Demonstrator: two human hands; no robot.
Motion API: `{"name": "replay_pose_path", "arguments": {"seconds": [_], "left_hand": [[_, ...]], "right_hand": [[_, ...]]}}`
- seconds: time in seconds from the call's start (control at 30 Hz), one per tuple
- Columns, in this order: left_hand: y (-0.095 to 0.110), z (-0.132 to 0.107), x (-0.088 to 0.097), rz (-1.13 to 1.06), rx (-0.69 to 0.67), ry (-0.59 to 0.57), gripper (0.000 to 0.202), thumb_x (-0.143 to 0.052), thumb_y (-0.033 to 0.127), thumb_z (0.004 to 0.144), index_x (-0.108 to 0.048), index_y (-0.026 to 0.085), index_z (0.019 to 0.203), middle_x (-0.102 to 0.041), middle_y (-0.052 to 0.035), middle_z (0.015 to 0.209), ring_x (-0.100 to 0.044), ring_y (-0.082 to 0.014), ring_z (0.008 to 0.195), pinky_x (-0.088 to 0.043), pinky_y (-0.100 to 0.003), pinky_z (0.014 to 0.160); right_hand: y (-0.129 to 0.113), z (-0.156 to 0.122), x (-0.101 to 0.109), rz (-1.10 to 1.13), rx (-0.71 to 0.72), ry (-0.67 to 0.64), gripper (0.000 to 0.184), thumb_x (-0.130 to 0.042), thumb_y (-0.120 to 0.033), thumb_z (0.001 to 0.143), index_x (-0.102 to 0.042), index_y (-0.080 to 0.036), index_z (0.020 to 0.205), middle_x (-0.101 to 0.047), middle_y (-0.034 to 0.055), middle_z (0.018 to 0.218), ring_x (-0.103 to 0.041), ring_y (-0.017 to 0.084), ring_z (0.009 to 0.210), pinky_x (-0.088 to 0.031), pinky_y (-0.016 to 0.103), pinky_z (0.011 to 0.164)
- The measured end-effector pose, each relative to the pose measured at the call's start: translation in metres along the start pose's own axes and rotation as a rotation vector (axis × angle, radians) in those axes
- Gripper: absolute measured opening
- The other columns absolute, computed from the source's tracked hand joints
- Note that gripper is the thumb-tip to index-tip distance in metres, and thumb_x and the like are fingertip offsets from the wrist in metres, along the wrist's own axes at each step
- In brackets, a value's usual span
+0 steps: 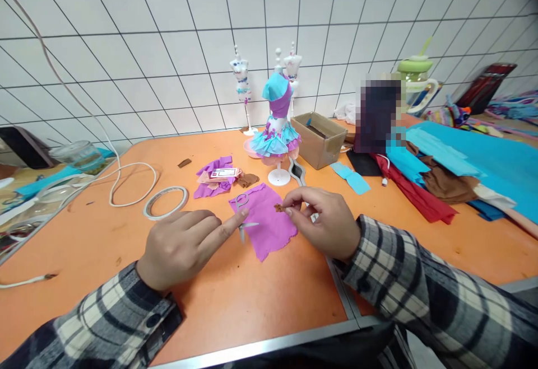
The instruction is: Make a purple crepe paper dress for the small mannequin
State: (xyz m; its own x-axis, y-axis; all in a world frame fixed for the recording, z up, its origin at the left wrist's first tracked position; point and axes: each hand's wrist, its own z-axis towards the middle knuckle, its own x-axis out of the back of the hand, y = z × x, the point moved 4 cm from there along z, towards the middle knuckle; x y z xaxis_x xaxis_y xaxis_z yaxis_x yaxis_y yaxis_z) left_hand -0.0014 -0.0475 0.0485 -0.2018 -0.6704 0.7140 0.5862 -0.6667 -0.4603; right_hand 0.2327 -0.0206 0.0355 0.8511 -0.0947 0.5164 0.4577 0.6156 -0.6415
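My right hand (323,220) pinches a small brown scrap (279,208) between thumb and fingers, just over the right side of a purple paper sheet (269,223) lying on the orange table (126,234). My left hand (185,246) rests on the table with its index finger stretched out, the tip touching small scissors (242,215) that lie on the sheet's left part; the other fingers are curled. Behind the sheet stands a mannequin (277,125) in a blue and purple paper dress.
A tape roll (165,202) and a white cable (126,190) lie to the left. Purple scraps (216,177) sit behind the sheet. A cardboard box (319,138), two bare mannequins (241,86) and piles of blue, red and brown paper (441,173) fill the back and right.
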Motion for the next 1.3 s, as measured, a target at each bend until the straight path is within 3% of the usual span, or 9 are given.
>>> {"name": "replay_pose_path", "arguments": {"seconds": [0.07, 0.2, 0.27, 0.37, 0.47, 0.63, 0.8, 0.93, 1.3], "left_hand": [[-0.003, -0.003, 0.001, -0.055, -0.017, 0.026, 0.045, -0.054, 0.006, 0.09, -0.057, 0.022, 0.132, -0.071, -0.0007, 0.075, -0.068, -0.016, 0.071, -0.045, -0.025, 0.06], [-0.002, -0.001, -0.009, -0.342, 0.087, 0.021, 0.045, -0.052, 0.01, 0.093, -0.053, 0.023, 0.136, -0.077, -0.0048, 0.098, -0.072, -0.0166, 0.087, -0.055, -0.027, 0.073], [-0.005, 0.002, -0.02, -0.572, 0.318, 0.001, 0.037, -0.048, 0.015, 0.097, -0.057, 0.023, 0.132, -0.077, -0.0038, 0.093, -0.072, -0.0132, 0.077, -0.057, -0.023, 0.067], [-0.01, 0.0, -0.039, -1.054, 0.741, -0.019, 0.026, -0.048, 0.029, 0.099, -0.068, 0.016, 0.108, -0.075, -0.0053, 0.08, -0.065, -0.0106, 0.057, -0.052, -0.018, 0.047], [-0.007, -0.003, -0.05, -1.512, 0.918, -0.1, 0.034, -0.053, 0.041, 0.095, -0.069, 0.012, 0.093, -0.07, -0.0055, 0.067, -0.056, -0.0088, 0.044, -0.045, -0.018, 0.039], [0.011, -0.006, -0.049, -1.952, 0.9, -0.45, 0.035, -0.063, 0.048, 0.087, -0.075, 0.014, 0.087, -0.05, 0.0026, 0.041, -0.038, -0.006, 0.033, -0.027, -0.018, 0.036], [0.02, -0.003, -0.048, -2.042, 0.827, -0.637, 0.03, -0.061, 0.041, 0.084, -0.077, 0.017, 0.077, -0.044, 0.0017, 0.036, -0.034, -0.0082, 0.033, -0.024, -0.022, 0.038], [0.024, -0.001, -0.05, -2.02, 0.838, -0.715, 0.031, -0.062, 0.043, 0.08, -0.078, 0.016, 0.073, -0.045, 0.0005, 0.037, -0.033, -0.0086, 0.033, -0.026, -0.024, 0.04], [0.03, 0.003, -0.052, -2.069, 0.791, -0.763, 0.03, -0.065, 0.038, 0.083, -0.079, 0.012, 0.078, -0.047, 0.0023, 0.039, -0.035, -0.0065, 0.034, -0.023, -0.022, 0.04]], "right_hand": [[0.001, -0.002, -0.004, 0.067, -0.078, -0.027, 0.018, -0.057, -0.011, 0.08, -0.064, -0.021, 0.093, -0.069, -0.0007, 0.078, -0.06, 0.011, 0.065, -0.046, 0.021, 0.057], [0.001, -0.003, -0.005, 0.101, -0.037, -0.032, 0.025, -0.051, -0.005, 0.078, -0.069, -0.02, 0.085, -0.067, 0.0006, 0.078, -0.057, 0.01, 0.064, -0.046, 0.021, 0.056], [0.001, -0.003, -0.005, 0.145, -0.053, -0.052, 0.024, -0.051, -0.009, 0.082, -0.071, -0.02, 0.091, -0.067, 0.0033, 0.084, -0.061, 0.012, 0.071, -0.048, 0.02, 0.055], [0.003, -0.003, -0.006, 0.243, -0.087, -0.088, 0.03, -0.054, -0.02, 0.089, -0.067, -0.021, 0.116, -0.067, 0.0076, 0.102, -0.063, 0.016, 0.09, -0.053, 0.02, 0.056], [0.006, -0.003, -0.006, 0.284, -0.063, -0.06, 0.028, -0.055, -0.022, 0.091, -0.069, -0.023, 0.115, -0.067, 0.0074, 0.102, -0.063, 0.016, 0.089, -0.056, 0.024, 0.063], [0.009, -0.003, -0.007, 0.336, -0.011, 0.0, 0.024, -0.057, -0.017, 0.09, -0.077, -0.027, 0.096, -0.066, 0.0036, 0.095, -0.062, 0.011, 0.071, -0.056, 0.025, 0.063], [-0.001, -0.005, -0.014, 0.514, -0.105, -0.089, 0.016, -0.068, -0.017, 0.084, -0.076, -0.025, 0.096, -0.074, 0.002, 0.085, -0.07, 0.015, 0.079, -0.058, 0.026, 0.07], [-0.011, -0.007, -0.016, 0.431, 0.021, -0.064, 0.007, -0.071, -0.023, 0.084, -0.077, -0.023, 0.08, -0.07, 0.0024, 0.08, -0.066, 0.013, 0.073, -0.054, 0.024, 0.065], [-0.011, -0.016, -0.034, 0.289, 0.136, -0.097, 0.009, -0.071, -0.013, 0.082, -0.077, -0.021, 0.082, -0.065, 0.0002, 0.077, -0.062, 0.009, 0.067, -0.048, 0.019, 0.062]]}}
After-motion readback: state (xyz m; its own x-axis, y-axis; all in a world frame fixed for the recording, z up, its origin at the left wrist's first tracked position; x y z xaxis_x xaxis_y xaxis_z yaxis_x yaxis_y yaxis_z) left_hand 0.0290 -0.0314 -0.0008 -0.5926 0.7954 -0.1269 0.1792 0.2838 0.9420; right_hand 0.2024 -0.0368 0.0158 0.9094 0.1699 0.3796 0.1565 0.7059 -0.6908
